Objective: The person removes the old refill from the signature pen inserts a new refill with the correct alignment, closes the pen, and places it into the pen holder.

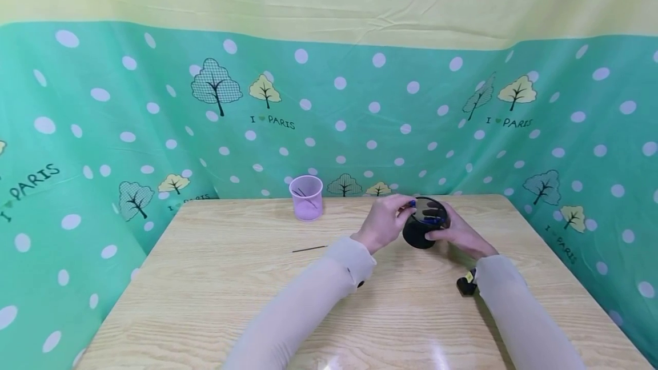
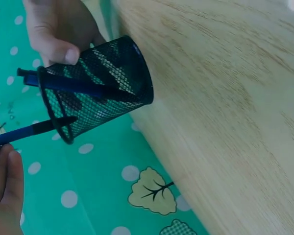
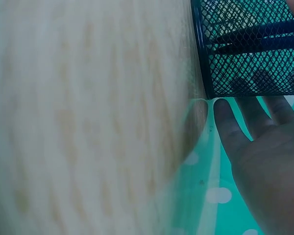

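Observation:
My left hand (image 1: 382,221) pinches a blue pen (image 2: 19,136) with a dark front end. That end reaches just inside the rim of a black mesh pen holder (image 1: 418,237). Around the holder's side is my right hand (image 1: 459,234), its thumb on the near side and its fingers behind the mesh. Blue and black pens (image 2: 83,87) stand inside the holder, showing through the mesh in the left wrist view. In the right wrist view the mesh holder (image 3: 255,73) is near the table surface, with the fingers of the right hand (image 3: 269,152) along its side.
Toward the back of the wooden table (image 1: 231,301) stands a purple cup (image 1: 308,210) with thin dark sticks in it. A thin dark stick (image 1: 309,249) lies in front of it. By my right cuff is a black object (image 1: 466,284) with a yellow label. A green dotted curtain (image 1: 354,107) hangs behind.

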{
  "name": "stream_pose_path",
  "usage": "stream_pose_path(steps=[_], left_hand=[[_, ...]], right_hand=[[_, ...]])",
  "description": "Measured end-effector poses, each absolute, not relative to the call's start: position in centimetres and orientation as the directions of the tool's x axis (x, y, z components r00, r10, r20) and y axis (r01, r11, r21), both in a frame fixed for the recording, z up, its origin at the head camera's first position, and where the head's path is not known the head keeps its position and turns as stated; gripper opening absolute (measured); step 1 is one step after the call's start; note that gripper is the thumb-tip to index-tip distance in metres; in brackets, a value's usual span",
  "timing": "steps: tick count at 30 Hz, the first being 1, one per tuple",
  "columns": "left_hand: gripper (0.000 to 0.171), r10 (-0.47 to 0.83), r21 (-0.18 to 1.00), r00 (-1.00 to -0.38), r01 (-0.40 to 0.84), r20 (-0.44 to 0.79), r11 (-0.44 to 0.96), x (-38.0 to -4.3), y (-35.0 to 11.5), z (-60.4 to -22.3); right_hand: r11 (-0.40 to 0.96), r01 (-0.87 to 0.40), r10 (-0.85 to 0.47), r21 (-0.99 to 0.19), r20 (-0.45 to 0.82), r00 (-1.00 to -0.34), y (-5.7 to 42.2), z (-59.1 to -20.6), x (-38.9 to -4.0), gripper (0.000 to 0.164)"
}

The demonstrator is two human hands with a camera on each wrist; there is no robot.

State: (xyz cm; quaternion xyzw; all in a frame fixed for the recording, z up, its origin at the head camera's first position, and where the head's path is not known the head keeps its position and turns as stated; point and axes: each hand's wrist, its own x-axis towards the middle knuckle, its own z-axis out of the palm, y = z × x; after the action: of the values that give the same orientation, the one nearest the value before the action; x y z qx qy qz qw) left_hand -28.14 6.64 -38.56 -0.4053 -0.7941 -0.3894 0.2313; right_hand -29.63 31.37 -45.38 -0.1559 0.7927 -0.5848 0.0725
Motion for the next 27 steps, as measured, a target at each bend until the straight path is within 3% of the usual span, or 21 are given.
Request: stream_pose_path(steps=[9,21,27], left_hand=[[0.015,0.487,0.46,-0.604,0.797,0.631,0.392,-28.5,7.2,-38.8],[0.017,0.532,0.396,-0.607,0.792,0.59,0.465,-29.4,7.7,-40.0],[0.016,0.567,0.318,-0.577,0.809,0.587,0.494,-29.7,8.0,-40.5]], right_hand=[[0.266,-0.16,-0.341,-0.951,0.062,-0.938,31.5,-45.5,-29.8,0.09],[0.273,-0.124,-0.3,-0.954,0.038,-0.953,31.3,-45.5,-29.7,0.095],[0.271,-0.141,-0.308,-0.952,0.054,-0.95,31.5,-45.6,-29.8,0.092]])
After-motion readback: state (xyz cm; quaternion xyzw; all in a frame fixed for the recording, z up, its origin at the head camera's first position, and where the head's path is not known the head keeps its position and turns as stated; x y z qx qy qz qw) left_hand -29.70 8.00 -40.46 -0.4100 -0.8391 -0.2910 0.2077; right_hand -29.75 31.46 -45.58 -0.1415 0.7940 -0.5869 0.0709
